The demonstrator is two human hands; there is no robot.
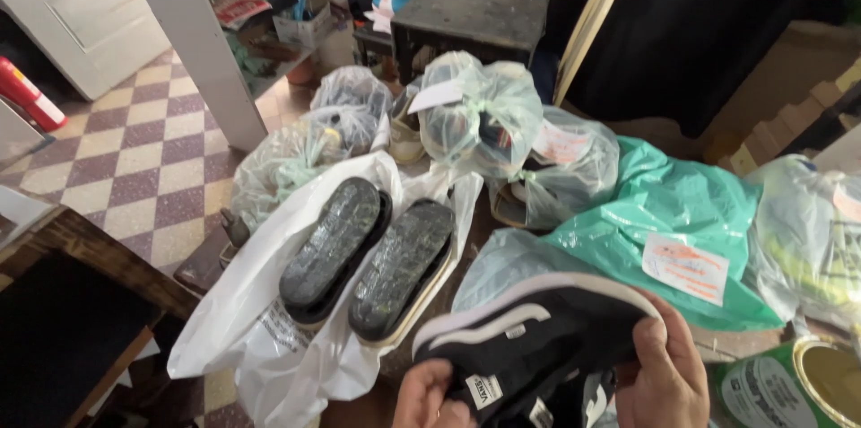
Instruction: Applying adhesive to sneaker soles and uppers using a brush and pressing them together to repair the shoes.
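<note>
Holding a black shoe [529, 347] with white stripes, my two hands sit at the bottom of the picture. My right hand [664, 374] is wrapped around the shoe's right side, fingers curled over the top edge. My left hand [430, 397] presses on the shoe's lower left side, by a small white tag. Both hands are clamped on this one shoe, close to me and low in view.

Just past the shoe, to the left, I see two shoes [368, 257] lying soles up on a white plastic bag [242, 320]. A green bag [682, 204] with a paper label lies just behind my right hand. A round tin [798, 388] stands by my right hand. More clear bags [484, 114] with shoes inside sit farther back. A checkered floor [126, 159] shows on the left.
</note>
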